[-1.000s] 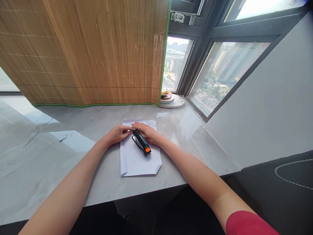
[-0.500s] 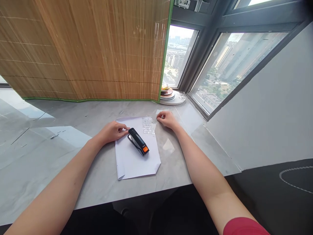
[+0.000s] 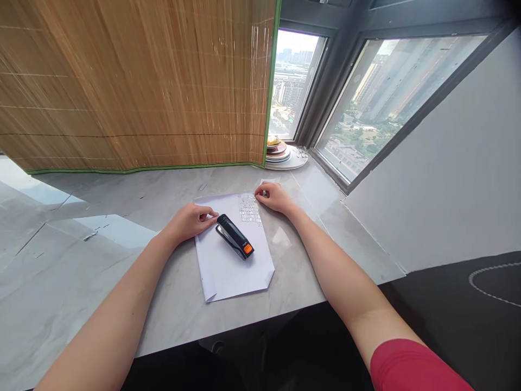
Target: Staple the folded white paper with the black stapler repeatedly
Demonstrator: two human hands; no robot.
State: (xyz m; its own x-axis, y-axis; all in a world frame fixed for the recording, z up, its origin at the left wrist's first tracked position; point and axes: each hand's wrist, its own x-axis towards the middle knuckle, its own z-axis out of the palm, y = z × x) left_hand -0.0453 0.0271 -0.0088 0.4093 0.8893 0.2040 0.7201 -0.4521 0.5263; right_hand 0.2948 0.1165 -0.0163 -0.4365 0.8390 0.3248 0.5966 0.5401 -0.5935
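On the grey counter point(image 3: 81, 271) I see a white sheet point(image 3: 232, 266) bearing a black stapler point(image 3: 235, 244), my left hand point(image 3: 190, 220) loosely curled at its head end, my right hand point(image 3: 275, 196), fingers bent, beside the staple strips point(image 3: 249, 209), stacked plates point(image 3: 279, 153) beyond.

We see a grey bench point(image 3: 101, 282) with a white sheet of paper point(image 3: 234, 266) lying on it. A black stapler point(image 3: 235, 244) with an orange end lies on the paper. Our left hand point(image 3: 190, 221) rests on the paper's left edge, fingertips touching the stapler's far end. Our right hand point(image 3: 275, 197) sits curled at the paper's far right corner, just beside a patch of loose staples point(image 3: 249, 209). Behind the bench hangs a bamboo blind point(image 3: 142, 81). A stack of plates point(image 3: 280, 155) stands by the window point(image 3: 386, 92).
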